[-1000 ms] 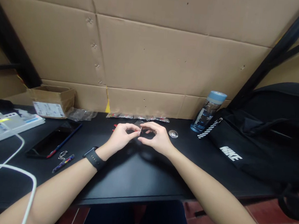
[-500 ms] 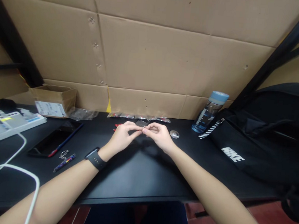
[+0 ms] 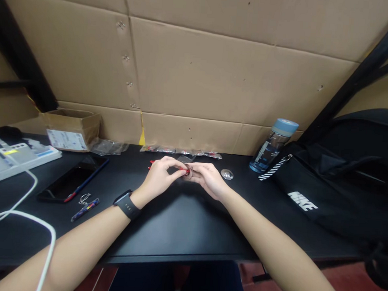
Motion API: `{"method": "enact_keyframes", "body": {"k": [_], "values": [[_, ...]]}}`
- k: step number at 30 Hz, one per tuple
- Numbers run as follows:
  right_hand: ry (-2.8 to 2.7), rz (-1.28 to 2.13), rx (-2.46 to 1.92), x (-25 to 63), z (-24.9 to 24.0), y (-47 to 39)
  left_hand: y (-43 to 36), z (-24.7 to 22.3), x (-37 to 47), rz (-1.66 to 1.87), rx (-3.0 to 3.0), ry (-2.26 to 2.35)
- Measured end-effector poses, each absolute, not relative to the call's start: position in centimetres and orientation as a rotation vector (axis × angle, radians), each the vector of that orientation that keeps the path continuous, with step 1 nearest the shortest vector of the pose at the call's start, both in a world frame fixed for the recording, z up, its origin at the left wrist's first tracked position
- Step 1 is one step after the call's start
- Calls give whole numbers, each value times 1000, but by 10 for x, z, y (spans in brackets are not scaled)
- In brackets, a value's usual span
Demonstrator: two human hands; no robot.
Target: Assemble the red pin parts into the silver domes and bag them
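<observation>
Near the back of the black table, my left hand pinches a small round piece, see-through at the rim with red in it; its exact kind is too small to tell. From the other side my right hand cups the same piece, fingers fairly straight and touching its edge. Just right of that hand a shiny, clear-looking round disc lies flat. Some red bits peek out behind my left hand, mostly hidden by it.
Several small plastic packets line the cardboard wall. On the right stand a water bottle and a black bag. To the left are a cardboard box, a phone, a keychain, a power strip and a white cable.
My right fingers have gone from a pinch to a straighter, cupped pose. The round piece with red, hidden by the fingertips before, now shows between my hands.
</observation>
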State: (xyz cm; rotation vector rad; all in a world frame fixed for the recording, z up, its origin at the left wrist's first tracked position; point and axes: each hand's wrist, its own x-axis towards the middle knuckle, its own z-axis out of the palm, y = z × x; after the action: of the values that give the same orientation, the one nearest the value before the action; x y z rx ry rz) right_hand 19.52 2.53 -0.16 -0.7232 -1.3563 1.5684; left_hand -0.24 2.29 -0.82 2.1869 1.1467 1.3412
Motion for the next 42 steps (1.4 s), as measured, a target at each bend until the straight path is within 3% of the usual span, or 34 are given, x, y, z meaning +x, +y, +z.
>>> {"method": "enact_keyframes", "body": {"k": [11,34,42], "values": [[-1423,1474,-812,201,-6,30,29,-4,-10,1257,2472,1334],[-1539,1269,-896,196,-12,30,24,-1,-10,1181,2423,1275],[-1714,968,-888,201,-9,32,27,-8,-8,1159,2035,1145]]}}
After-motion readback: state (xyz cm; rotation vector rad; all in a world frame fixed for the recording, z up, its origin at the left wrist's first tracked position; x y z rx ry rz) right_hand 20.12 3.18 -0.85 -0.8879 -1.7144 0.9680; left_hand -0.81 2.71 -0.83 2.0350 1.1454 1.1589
